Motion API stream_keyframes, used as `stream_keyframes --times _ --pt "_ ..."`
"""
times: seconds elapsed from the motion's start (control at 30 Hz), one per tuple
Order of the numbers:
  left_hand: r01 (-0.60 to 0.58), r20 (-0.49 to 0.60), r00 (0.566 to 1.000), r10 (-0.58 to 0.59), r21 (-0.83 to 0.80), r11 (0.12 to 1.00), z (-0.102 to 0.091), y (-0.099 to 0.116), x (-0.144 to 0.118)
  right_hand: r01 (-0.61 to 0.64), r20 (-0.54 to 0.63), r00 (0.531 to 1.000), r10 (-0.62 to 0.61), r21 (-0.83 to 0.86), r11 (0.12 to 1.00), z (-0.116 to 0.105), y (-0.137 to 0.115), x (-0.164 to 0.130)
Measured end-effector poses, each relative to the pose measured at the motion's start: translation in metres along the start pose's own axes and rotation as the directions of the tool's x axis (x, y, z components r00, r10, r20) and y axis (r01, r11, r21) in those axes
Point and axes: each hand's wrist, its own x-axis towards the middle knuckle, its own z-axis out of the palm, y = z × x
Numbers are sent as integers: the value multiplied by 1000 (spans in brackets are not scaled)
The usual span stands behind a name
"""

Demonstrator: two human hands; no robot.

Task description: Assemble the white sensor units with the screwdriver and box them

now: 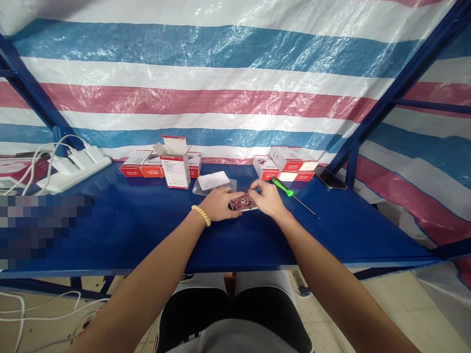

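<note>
Between my hands lies a red circuit board (243, 201) set in a white casing, close to the table top. My left hand (218, 203) grips its left end, with the thumb along the near side. The fingers of my right hand (267, 197) are pinched together at the board's right end; whatever small part they may hold is hidden. Just beyond my left hand a white plastic cover (212, 180) rests on a clear plastic bag (199, 189). A green and black screwdriver (290, 192) lies to the right of my right hand, its shaft pointing toward the near right.
An open white-and-red box (175, 169) stands upright at the back, with more small boxes (137, 163) around it. Several similar boxes (287, 159) are stacked at the back right, beside a phone (330, 177). A white power strip (75, 169) with cables lies on the left.
</note>
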Motion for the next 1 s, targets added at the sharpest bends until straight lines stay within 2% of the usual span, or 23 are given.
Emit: stream_keyframes --times 0.13,0.2,0.33,0.4,0.53,0.7,0.87,1.0 --pt "-19 27 999 20 -25 1000 -1 -2 0 -36 49 998 33 61 997 -5 7 2" --pt "-11 31 999 12 -36 999 -1 -3 -1 -14 81 997 7 93 996 -7 10 2" --pt "2 18 1000 0 -65 998 -1 -3 -1 -11 235 970 -63 300 954 -12 11 3" --pt "4 14 1000 -3 -87 996 -2 -3 -2 -29 250 966 -59 338 941 -14 11 3" --pt "20 18 1000 -18 -124 992 -3 -3 -1 -15 173 985 -22 214 977 -17 11 6" --pt "27 37 999 -22 -140 990 -2 -3 0 -27 200 980 5 107 994 -15 16 10" --pt "28 50 999 -20 -166 986 -2 -4 0 119 165 980 -114 -23 993 -12 22 11" --pt "39 45 999 -31 -172 984 -2 -4 0 110 140 985 -102 -49 993 -13 23 10"
